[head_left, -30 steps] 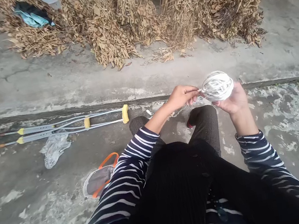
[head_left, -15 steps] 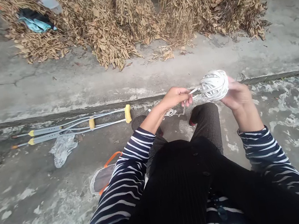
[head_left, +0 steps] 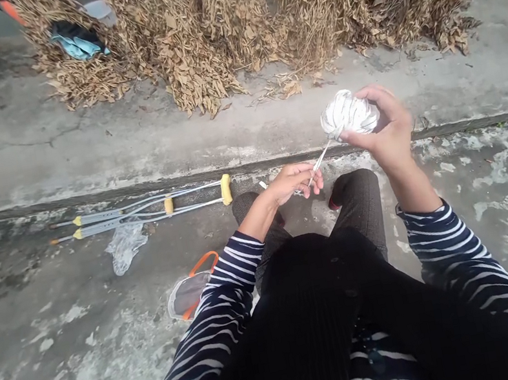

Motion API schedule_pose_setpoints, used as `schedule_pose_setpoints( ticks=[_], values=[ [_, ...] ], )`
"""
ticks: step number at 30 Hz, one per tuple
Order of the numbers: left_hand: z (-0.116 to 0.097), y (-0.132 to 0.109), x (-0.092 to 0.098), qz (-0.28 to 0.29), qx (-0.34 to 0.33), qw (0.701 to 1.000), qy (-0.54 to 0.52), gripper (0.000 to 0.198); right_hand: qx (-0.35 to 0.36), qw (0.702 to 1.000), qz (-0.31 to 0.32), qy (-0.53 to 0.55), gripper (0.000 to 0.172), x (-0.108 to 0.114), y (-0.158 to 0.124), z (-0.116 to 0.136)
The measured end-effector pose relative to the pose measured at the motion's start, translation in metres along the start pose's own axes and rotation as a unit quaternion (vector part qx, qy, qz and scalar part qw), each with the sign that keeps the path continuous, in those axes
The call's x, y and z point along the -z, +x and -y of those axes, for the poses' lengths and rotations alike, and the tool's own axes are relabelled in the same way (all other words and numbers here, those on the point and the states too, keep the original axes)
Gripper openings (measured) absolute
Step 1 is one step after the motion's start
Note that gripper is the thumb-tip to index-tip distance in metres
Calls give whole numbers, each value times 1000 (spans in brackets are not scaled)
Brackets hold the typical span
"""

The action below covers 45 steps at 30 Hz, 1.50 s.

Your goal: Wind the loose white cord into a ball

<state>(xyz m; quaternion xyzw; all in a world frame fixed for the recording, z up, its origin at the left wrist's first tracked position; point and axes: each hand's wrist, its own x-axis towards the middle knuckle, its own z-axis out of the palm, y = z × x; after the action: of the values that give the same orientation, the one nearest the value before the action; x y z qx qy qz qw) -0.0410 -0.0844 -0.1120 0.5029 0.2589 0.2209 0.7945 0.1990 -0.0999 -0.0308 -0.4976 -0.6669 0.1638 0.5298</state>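
Observation:
In my right hand (head_left: 387,121) is a ball of white cord (head_left: 347,114), flat and ribbon-like with dark lines, gripped between thumb and fingers above the kerb. A taut length of the cord (head_left: 322,158) runs down and left from the ball to my left hand (head_left: 296,181), which pinches it between thumb and fingers in front of my knees. Some loose cord near my left hand is mostly hidden behind its fingers.
Dried leafy stalks (head_left: 189,44) lean along the raised concrete ledge (head_left: 138,145), with a blue and black cloth (head_left: 80,40) on them. Crutches (head_left: 149,210) lie left, near a clear plastic bag (head_left: 126,246). An orange-handled bag (head_left: 191,293) rests by my left arm.
My right hand has raised the ball and turned it, moving slightly left. My left hand has gone a little down and left, and the cord between them is longer and steeper.

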Motion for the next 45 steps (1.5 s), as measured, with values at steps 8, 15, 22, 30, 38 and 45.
schedule_pose_setpoints(
  ticks=[8,15,22,30,38,45],
  values=[
    [-6,-24,-7,-12,-18,999,-34,34,122,977,66,-164,42,-44,-2,-40],
    [-9,-31,3,-49,-10,995,-91,36,78,967,195,-141,42,-64,-31,-57],
    [2,-14,8,-147,4,972,-184,20,-50,959,277,13,54,-76,-59,-56],
    [7,-15,-4,-182,22,963,-200,17,-238,906,317,151,63,-79,-74,-44],
    [9,-30,24,-123,76,987,-67,23,-249,938,234,65,47,-74,-84,-46],
    [-9,-26,74,-92,167,962,197,23,-213,949,214,-89,48,-39,-75,-50]
  ],
)
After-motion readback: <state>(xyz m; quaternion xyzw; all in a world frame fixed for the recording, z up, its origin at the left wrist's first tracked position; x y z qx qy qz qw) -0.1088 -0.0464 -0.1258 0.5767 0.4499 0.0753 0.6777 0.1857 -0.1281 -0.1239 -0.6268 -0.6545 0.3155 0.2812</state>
